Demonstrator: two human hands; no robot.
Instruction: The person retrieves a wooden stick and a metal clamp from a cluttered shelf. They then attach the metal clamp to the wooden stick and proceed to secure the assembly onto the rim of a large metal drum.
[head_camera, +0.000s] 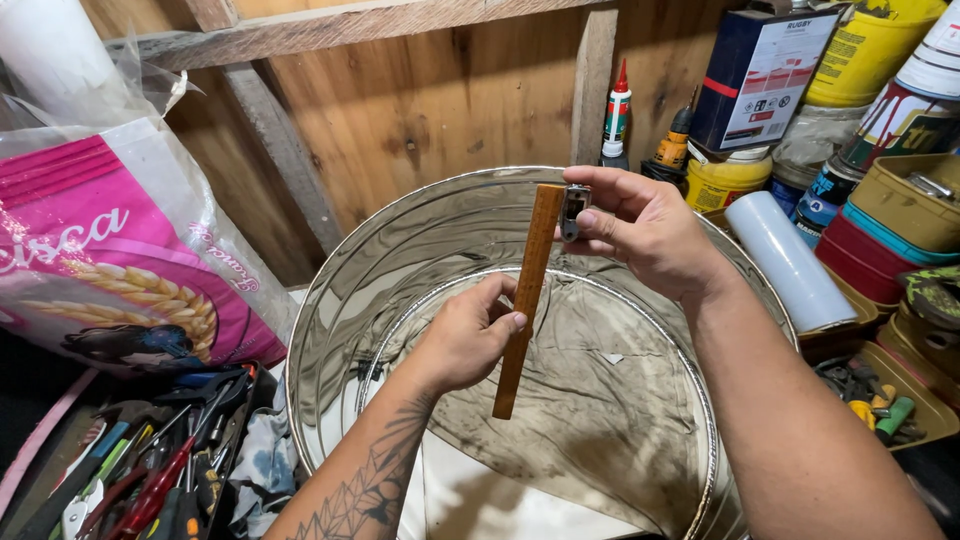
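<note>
Bag: a pink and white feed bag (110, 250) stands far left, above a heap of hand tools (150, 470).
Left hand: the left hand (470, 335) pinches the wooden strip (525, 300) near its middle.
Strip: upright, slightly tilted, over the shiny metal drum (340, 300).
Right hand: the right hand (640, 225) pinches a small metal clip (573, 212) beside the strip's top.
Shelf: cans (760, 75) at right.
</note>
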